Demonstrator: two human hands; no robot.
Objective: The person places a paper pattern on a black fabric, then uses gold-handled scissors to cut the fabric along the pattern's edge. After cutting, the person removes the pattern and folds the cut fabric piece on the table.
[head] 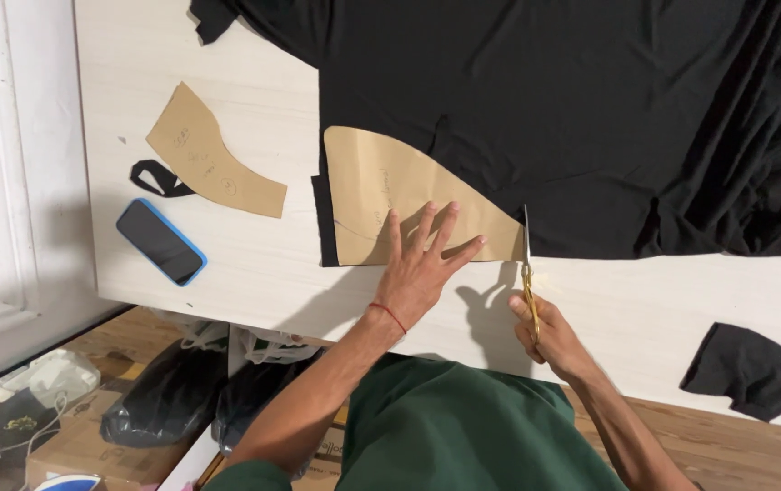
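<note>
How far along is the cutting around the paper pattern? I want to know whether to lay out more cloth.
Early. Done: the brown pattern piece lies on the black fabric, pinned flat by the left hand. In hand: the right hand works gold scissors, blades entering the fabric's lower edge at the pattern's right tip. Left: the curved upper outline looks uncut. A second pattern piece lies unused on the table.

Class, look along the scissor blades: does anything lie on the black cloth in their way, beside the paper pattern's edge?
Nothing visible does. The scissors point up the right edge of the paper pattern, and the black cloth ahead is bare. The left hand presses the pattern, left of the blades.
</note>
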